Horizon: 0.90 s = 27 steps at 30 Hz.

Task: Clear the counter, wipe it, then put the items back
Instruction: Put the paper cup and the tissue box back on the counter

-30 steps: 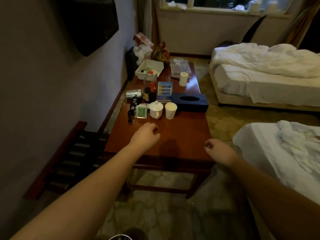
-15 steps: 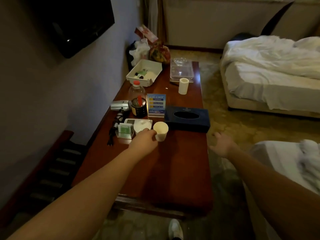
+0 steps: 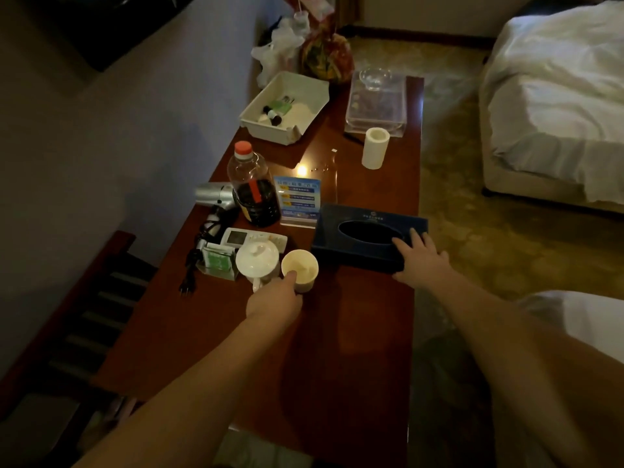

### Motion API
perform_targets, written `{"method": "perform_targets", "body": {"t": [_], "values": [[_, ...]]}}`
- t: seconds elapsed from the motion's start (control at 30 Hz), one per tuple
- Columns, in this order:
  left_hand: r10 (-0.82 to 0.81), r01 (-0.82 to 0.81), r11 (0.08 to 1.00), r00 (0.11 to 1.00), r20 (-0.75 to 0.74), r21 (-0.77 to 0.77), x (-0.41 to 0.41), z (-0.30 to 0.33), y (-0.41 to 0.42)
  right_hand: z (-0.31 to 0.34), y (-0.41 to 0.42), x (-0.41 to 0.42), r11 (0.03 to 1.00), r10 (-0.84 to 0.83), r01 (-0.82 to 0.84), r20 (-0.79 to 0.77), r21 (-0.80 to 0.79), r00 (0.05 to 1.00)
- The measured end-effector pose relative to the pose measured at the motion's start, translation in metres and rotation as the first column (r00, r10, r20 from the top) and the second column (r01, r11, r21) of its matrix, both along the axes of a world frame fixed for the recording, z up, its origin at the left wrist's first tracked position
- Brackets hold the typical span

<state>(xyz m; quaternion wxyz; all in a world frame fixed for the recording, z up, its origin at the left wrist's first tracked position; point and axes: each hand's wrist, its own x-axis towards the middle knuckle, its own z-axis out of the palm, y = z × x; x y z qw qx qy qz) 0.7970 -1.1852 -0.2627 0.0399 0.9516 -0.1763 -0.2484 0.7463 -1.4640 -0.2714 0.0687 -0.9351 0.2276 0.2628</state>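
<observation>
**While reaching across the cluttered bench, starting the clear-off with both hands**

With the bench (image 3: pixel 354 332) not yet cleared, taking the nearest things first. Left hand (image 3: pixel 275 304) pinching the paper cup (image 3: pixel 300 269) at its near rim, thumb over the lip, apparently for a straight lift clear of the lidded white cup (image 3: pixel 257 261) just beside it. Paper cup standing upright, mouth facing up. Right hand (image 3: pixel 420 260) lying across the near right corner of the blue tissue box (image 3: pixel 368 236), fingers fairly straight on its top, likely steadying it for a slide or lift. Tissue box lying flat near the bench's right edge, long axis running left to right, oval slot facing up
</observation>
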Motion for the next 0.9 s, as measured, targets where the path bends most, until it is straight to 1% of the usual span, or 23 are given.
{"method": "perform_targets", "body": {"t": [0.1, 0.2, 0.3, 0.47, 0.57, 0.7, 0.9], "values": [[0.008, -0.008, 1.0, 1.0, 0.028, -0.008, 0.003, -0.006, -0.005, -0.01, -0.007, 0.008, 1.0, 0.016, -0.016, 0.013, -0.011, 1.0], [0.053, -0.051, 0.998, 0.997, 0.05, -0.043, 0.005, -0.013, -0.008, -0.02, -0.01, 0.015, 1.0, 0.015, -0.014, 0.037, -0.016, 0.999], [0.097, -0.092, 0.992, 0.993, 0.064, -0.081, 0.005, -0.017, -0.01, -0.03, -0.01, 0.017, 0.999, 0.007, -0.003, 0.107, -0.032, 0.994], [0.101, -0.081, 0.983, 0.988, 0.119, -0.165, 0.0, -0.02, -0.003, -0.038, -0.011, 0.019, 1.0, 0.007, -0.002, 0.193, -0.026, 0.981], [0.101, -0.074, 0.98, 0.986, 0.135, -0.187, -0.007, -0.019, 0.003, -0.038, -0.011, 0.017, 1.0, 0.011, -0.008, 0.222, -0.013, 0.975], [0.1, -0.072, 0.973, 0.988, 0.116, -0.221, -0.021, -0.012, 0.016, -0.034, -0.001, 0.003, 1.0, -0.013, 0.015, 0.235, -0.005, 0.972], [0.104, -0.075, 0.967, 0.989, 0.108, -0.245, -0.053, 0.0, 0.046, -0.031, 0.026, -0.041, 0.998, -0.057, 0.059, 0.241, -0.004, 0.969]]}}
